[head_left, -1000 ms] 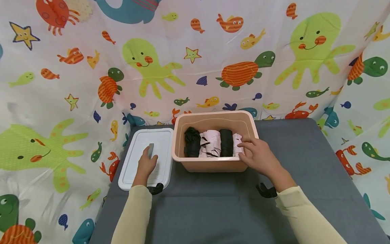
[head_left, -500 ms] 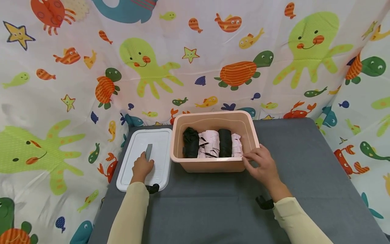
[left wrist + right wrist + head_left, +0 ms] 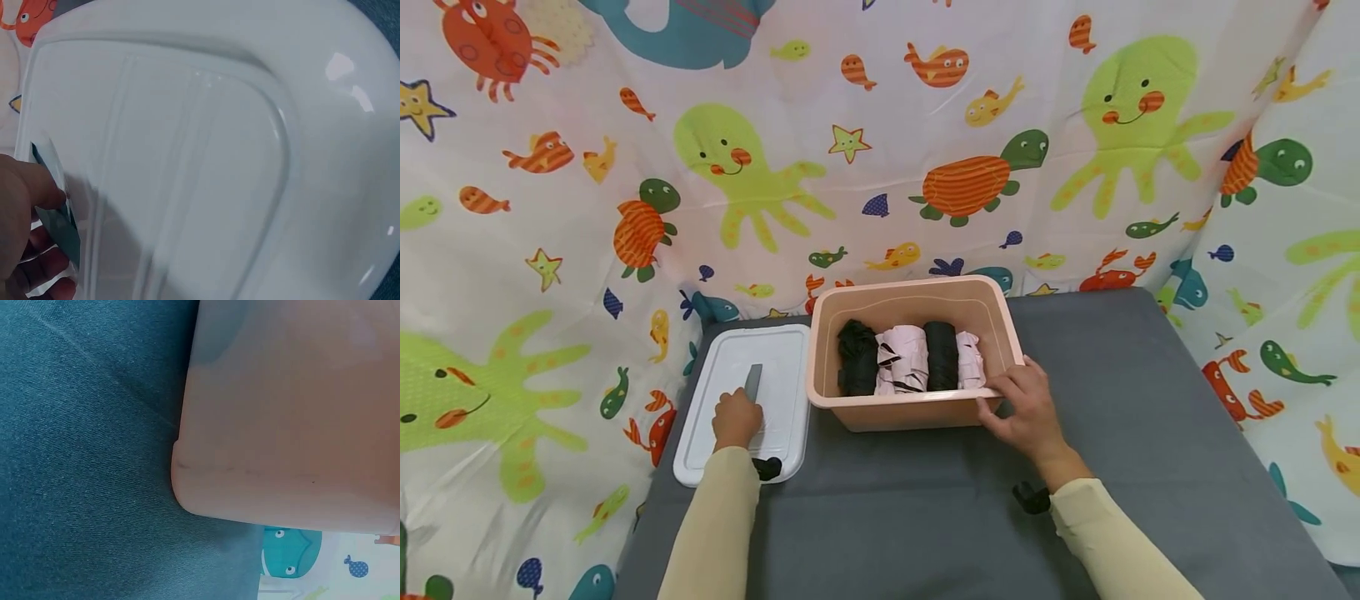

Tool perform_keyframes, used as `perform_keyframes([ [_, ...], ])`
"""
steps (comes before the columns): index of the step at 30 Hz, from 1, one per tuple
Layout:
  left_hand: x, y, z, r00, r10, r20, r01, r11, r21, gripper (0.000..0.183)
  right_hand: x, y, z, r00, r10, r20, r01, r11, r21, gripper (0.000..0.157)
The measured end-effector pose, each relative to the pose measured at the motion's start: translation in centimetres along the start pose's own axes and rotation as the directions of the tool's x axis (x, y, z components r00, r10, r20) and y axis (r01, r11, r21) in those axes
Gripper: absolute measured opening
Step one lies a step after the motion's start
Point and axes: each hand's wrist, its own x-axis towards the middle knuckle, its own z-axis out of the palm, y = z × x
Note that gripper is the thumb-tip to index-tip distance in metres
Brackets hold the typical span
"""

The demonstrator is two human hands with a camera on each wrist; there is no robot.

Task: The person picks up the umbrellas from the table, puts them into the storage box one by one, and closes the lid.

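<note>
My left hand (image 3: 737,419) pinches a flat grey strip (image 3: 753,381) over the white lid (image 3: 786,400). In the left wrist view the strip (image 3: 61,234) lies between thumb and fingers, close to the lid's ribbed surface. At the front right corner of a peach plastic bin (image 3: 880,417), my right hand (image 3: 1026,417) grips the rim. Several rolled cloth bundles stand side by side inside: a crumpled black one (image 3: 857,362), a pink one with black straps (image 3: 908,350), a smooth black roll (image 3: 942,358) and a smaller pink roll (image 3: 970,362). The right wrist view shows only the bin's outside (image 3: 281,425), no fingers.
A dark grey cloth covers the table (image 3: 887,517). Behind and at both sides hangs a white curtain (image 3: 880,100) printed with sea animals. The lid lies just left of the bin. A small black device (image 3: 767,468) is on each wrist.
My right hand has left the pink roll inside the bin and gone to the bin's right front rim. My left hand has closed on the grey strip. The view has shifted slightly.
</note>
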Motion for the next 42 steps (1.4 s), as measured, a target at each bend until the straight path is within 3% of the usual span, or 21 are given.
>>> perform_keyframes([
  [12,-0.1,-1.6,-0.9,1.000,-0.001,0.025,0.002,0.999,-0.049,0.050,0.1,-0.2,0.1,1.000,-0.008,0.007,0.008,1.000,-0.011,0.040],
  [26,-0.1,-2.0,-4.8,0.999,0.039,-0.038,-0.041,0.999,-0.037,0.052,0.1,-0.4,-0.1,1.000,0.014,-0.008,-0.014,1.000,-0.007,0.042],
  [42,0.4,-0.6,-9.3,0.993,0.117,0.022,-0.117,0.993,-0.008,0.055,-0.2,-0.3,-0.2,0.998,0.054,0.042,-0.053,0.998,-0.016,0.049],
])
